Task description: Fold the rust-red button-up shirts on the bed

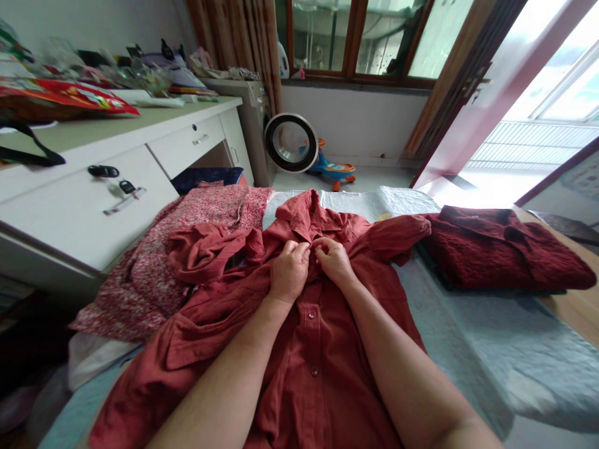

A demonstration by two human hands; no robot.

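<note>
The shirt lies on the sheet, collar near its far edge; my left hand and right hand pinch the front below the collar. Print cloth crowds the left side; below the right-side sleeve, bare sheet opens toward the folded garment.

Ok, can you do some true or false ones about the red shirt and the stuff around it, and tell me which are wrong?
1. The left hand and right hand are both on the red shirt. True.
2. The folded dark red garment lies to the left of the red shirt. False: it lies to the right.
3. Part of the red shirt lies over the speckled cloth. True.
4. The ride-on toy is all green. False: it is blue and orange.
5. The round glass door stands open. True.
</note>
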